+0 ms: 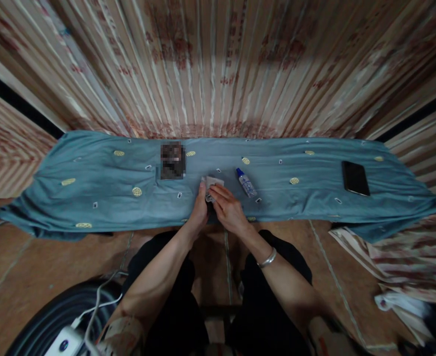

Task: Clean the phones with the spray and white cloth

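Near the centre of the frame, at the front edge of the table (pixel 102 190), the right hand (pixel 229 207) has its grip closed over a pale crumpled piece (pixel 215 181), fingers bent across its top. The left hand (pixel 199 206) is against the piece's left side, thumb upright; its other fingers are hidden, so I cannot tell how its grip stands. Something dark shows between the palms, too shadowed to identify. Just right of the hands lies a blue-capped bottle (pixel 247 185), tilted toward upper left. A black phone (pixel 355 178) lies well apart at the right, and a pixelated item (pixel 172 160) sits left of centre.
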The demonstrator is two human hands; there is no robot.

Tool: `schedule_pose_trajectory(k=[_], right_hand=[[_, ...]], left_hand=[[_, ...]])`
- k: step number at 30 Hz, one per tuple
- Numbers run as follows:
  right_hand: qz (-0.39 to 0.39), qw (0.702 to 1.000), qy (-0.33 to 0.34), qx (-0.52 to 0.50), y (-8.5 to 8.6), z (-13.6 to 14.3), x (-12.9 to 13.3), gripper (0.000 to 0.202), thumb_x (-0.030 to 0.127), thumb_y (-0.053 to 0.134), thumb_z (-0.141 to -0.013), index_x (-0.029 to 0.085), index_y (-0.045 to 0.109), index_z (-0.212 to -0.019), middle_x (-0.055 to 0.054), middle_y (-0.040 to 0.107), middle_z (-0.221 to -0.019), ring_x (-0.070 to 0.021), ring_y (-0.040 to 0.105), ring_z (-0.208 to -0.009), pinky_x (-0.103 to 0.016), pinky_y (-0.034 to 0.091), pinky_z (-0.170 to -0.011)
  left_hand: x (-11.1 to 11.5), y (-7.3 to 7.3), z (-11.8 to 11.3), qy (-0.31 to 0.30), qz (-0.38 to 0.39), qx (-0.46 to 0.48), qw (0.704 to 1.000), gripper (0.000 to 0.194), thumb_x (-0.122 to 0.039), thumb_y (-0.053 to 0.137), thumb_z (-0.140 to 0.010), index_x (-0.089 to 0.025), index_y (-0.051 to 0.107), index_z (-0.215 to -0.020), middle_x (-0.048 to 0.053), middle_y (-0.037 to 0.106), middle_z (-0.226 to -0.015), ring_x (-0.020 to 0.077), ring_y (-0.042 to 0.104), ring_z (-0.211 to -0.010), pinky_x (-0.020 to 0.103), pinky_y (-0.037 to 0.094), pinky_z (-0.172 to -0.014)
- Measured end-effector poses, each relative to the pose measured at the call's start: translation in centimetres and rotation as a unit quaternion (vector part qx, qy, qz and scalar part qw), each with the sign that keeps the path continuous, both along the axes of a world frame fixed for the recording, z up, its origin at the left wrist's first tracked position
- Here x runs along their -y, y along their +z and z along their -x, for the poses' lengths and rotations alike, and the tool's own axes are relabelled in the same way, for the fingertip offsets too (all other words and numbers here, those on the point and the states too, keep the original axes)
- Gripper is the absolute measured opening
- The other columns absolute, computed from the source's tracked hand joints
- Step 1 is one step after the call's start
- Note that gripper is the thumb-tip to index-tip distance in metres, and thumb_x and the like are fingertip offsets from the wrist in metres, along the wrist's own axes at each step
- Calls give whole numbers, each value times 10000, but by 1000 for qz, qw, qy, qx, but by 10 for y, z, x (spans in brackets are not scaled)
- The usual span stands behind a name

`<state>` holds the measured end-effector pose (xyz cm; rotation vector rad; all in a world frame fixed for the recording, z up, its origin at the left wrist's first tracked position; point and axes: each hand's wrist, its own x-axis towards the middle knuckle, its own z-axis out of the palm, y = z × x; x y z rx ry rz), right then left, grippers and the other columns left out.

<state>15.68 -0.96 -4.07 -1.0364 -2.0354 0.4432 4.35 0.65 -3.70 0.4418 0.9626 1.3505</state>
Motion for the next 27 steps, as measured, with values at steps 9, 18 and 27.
schedule_pose_trajectory(k=[9,18,27], right_hand=[[-15,999,37,15,14,11,14,363,297,434,-1014,191,652,-1284,-115,657,-1327,-254,510,-1358,-500,415,-1173],[-50,998,41,20,10,14,16,382,144,389,-987,195,686,-1222,-105,689,-1232,-236,554,-1286,-451,484,-1125],[-43,998,16,30,9,3,12,401,114,381,-977,201,682,-1227,-112,684,-1245,-233,555,-1280,-449,481,-1125]], left_hand=[[1,24,11,-49,55,56,996,681,-663,339,-939,-104,712,-1052,136,758,-876,256,718,-965,353,578,-854],[-4,28,20,-52,62,66,995,866,-754,257,-905,-37,732,-1004,161,754,-772,248,738,-852,310,567,-747],[-6,22,26,-41,50,80,995,758,-717,316,-920,-104,751,-822,135,761,-779,254,727,-913,319,547,-795]])
